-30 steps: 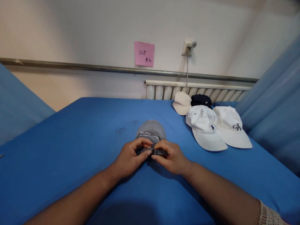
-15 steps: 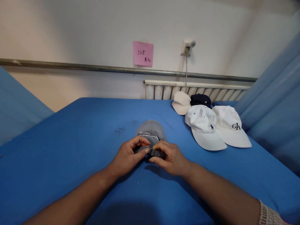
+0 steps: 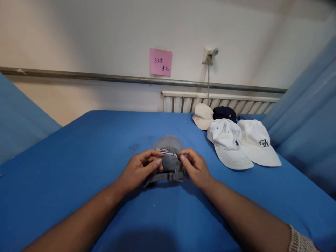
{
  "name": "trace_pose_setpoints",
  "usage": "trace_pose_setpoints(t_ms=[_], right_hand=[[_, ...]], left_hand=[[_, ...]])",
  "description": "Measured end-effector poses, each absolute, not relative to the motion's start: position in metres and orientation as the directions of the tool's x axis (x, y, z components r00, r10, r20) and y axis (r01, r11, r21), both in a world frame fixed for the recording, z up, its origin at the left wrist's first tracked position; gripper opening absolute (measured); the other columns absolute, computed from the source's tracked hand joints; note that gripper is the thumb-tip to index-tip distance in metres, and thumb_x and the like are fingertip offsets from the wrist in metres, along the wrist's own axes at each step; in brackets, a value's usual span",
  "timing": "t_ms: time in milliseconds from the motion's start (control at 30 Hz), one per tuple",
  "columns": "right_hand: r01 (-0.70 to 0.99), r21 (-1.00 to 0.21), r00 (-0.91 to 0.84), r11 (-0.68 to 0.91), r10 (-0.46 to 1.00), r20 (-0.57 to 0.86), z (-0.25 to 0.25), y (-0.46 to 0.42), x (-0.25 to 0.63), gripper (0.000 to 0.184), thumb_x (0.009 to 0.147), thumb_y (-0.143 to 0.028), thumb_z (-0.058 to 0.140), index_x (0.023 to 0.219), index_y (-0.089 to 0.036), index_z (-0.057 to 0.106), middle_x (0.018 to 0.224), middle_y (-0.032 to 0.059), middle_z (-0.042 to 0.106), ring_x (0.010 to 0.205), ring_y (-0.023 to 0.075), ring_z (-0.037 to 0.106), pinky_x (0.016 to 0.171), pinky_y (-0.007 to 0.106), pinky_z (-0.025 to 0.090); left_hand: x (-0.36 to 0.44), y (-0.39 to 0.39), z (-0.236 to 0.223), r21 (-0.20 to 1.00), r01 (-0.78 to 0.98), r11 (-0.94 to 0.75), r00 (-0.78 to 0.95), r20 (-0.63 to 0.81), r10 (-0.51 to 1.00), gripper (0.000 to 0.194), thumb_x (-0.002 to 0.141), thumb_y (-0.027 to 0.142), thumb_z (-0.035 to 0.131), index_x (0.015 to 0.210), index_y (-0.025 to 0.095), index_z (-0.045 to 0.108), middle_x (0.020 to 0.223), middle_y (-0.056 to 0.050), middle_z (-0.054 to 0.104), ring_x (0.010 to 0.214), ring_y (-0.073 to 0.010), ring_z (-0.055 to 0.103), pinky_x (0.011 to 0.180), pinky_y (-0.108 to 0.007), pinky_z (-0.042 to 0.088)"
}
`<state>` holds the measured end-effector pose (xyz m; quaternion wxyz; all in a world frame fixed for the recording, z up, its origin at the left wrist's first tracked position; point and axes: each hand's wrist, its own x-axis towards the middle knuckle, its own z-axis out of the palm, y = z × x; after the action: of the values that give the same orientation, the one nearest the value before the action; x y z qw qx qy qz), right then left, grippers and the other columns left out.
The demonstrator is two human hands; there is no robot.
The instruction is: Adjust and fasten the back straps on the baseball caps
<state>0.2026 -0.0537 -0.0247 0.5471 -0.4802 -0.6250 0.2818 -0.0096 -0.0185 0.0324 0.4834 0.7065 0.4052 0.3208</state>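
Observation:
A grey cap (image 3: 168, 141) lies on the blue-covered table with its back opening towards me. Its adjusting strap (image 3: 160, 177), with a buckle near the middle, stretches across the near side. A small label and a white strip show inside the cap. My left hand (image 3: 140, 167) is closed at the left edge of the opening, thumb and fingers pinching the fabric there. On the opposite edge, my right hand (image 3: 196, 168) pinches the cap likewise. The fingers partly cover both sides of the cap.
Right of the grey cap lie a white cap (image 3: 224, 134) with a small horse logo, another white cap (image 3: 256, 136) with letters, a beige cap (image 3: 203, 115) and a navy cap (image 3: 223, 112). Behind the table are a radiator (image 3: 186, 101) and a metal rail (image 3: 118, 79).
Both hands have let go of the strap and buckle and moved apart to the two sides of the cap's opening. The strap now lies in plain view below them.

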Motion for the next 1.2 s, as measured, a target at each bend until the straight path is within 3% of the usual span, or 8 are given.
trace_pose_setpoints(t_ms=[100,233,433,567,700,867,1100,1200], right_hand=[[0.199,-0.948,0.175,0.250,0.942,0.285,-0.038,-0.040,0.206,0.024,0.088,-0.039,0.055,0.095,-0.017,0.062,0.058,-0.0042,0.054,0.051,0.0116,0.050,0.050,0.023,0.040],[0.217,-0.959,0.156,0.182,0.963,0.218,-0.047,-0.032,0.204,0.022,0.083,-0.038,0.059,0.091,-0.018,0.064,0.059,-0.0042,0.054,0.049,0.0111,0.048,0.046,0.022,0.038],[0.523,-0.785,-0.118,0.334,0.940,0.321,-0.044,-0.041,0.203,0.037,0.074,-0.011,0.064,0.110,-0.023,0.064,0.102,0.0028,0.060,0.075,0.0131,0.057,0.066,0.026,0.048],[0.659,-0.649,-0.229,0.379,0.924,0.308,-0.042,-0.043,0.204,0.036,0.075,-0.004,0.061,0.105,-0.023,0.064,0.102,0.0032,0.059,0.086,0.0159,0.058,0.075,0.028,0.047],[0.699,-0.621,-0.164,0.355,0.925,0.343,-0.038,-0.041,0.205,0.017,0.080,-0.009,0.059,0.090,-0.021,0.063,0.088,0.0017,0.059,0.078,0.0157,0.056,0.069,0.027,0.044],[0.525,-0.719,0.115,0.456,0.799,0.591,-0.022,-0.048,0.206,0.006,0.087,-0.018,0.054,0.090,-0.021,0.059,0.086,0.0019,0.057,0.070,0.0142,0.053,0.066,0.028,0.046],[0.557,-0.613,0.045,0.560,0.717,0.696,-0.016,-0.058,0.206,0.014,0.088,-0.022,0.058,0.100,-0.025,0.065,0.090,0.0046,0.060,0.086,0.0197,0.059,0.077,0.035,0.049],[0.589,-0.587,0.006,0.556,0.723,0.690,-0.018,-0.058,0.204,0.016,0.087,-0.021,0.060,0.101,-0.025,0.066,0.091,0.0050,0.062,0.087,0.0206,0.060,0.078,0.036,0.048]], left_hand=[[-0.016,-0.007,0.032,0.900,0.355,-0.255,0.385,0.108,0.917,0.029,0.081,0.041,0.063,0.098,0.017,0.065,0.069,-0.001,0.066,0.055,-0.0131,0.057,0.051,-0.025,0.045],[-0.023,0.005,0.028,0.680,0.594,-0.430,0.387,0.227,0.894,0.024,0.081,0.039,0.063,0.093,0.019,0.069,0.076,-0.002,0.070,0.066,-0.0174,0.062,0.060,-0.029,0.047],[-0.028,0.007,0.031,0.487,0.663,-0.568,0.567,0.169,0.807,0.024,0.080,0.034,0.062,0.099,0.021,0.071,0.090,-0.004,0.069,0.080,-0.0213,0.062,0.072,-0.032,0.047],[-0.027,0.006,0.031,0.477,0.651,-0.591,0.613,0.129,0.779,0.016,0.084,0.029,0.055,0.084,0.020,0.069,0.080,-0.002,0.065,0.070,-0.0184,0.059,0.065,-0.030,0.045],[-0.024,-0.002,0.036,0.477,0.592,-0.650,0.500,0.415,0.760,0.013,0.085,0.025,0.054,0.087,0.021,0.066,0.088,-0.003,0.065,0.080,-0.0187,0.061,0.074,-0.031,0.048],[-0.026,-0.014,0.041,0.428,0.534,-0.729,0.376,0.652,0.659,0.015,0.084,0.019,0.055,0.092,0.024,0.066,0.100,-0.004,0.066,0.094,-0.0198,0.063,0.087,-0.035,0.049],[-0.029,-0.008,0.041,0.701,0.437,-0.563,0.290,0.483,0.826,0.020,0.087,0.026,0.049,0.089,0.021,0.068,0.098,-0.005,0.071,0.097,-0.0227,0.065,0.090,-0.036,0.050],[-0.028,-0.009,0.048,0.718,0.462,-0.521,0.392,0.362,0.846,0.024,0.087,0.036,0.055,0.095,0.020,0.070,0.096,-0.005,0.073,0.093,-0.0240,0.066,0.084,-0.035,0.051]])
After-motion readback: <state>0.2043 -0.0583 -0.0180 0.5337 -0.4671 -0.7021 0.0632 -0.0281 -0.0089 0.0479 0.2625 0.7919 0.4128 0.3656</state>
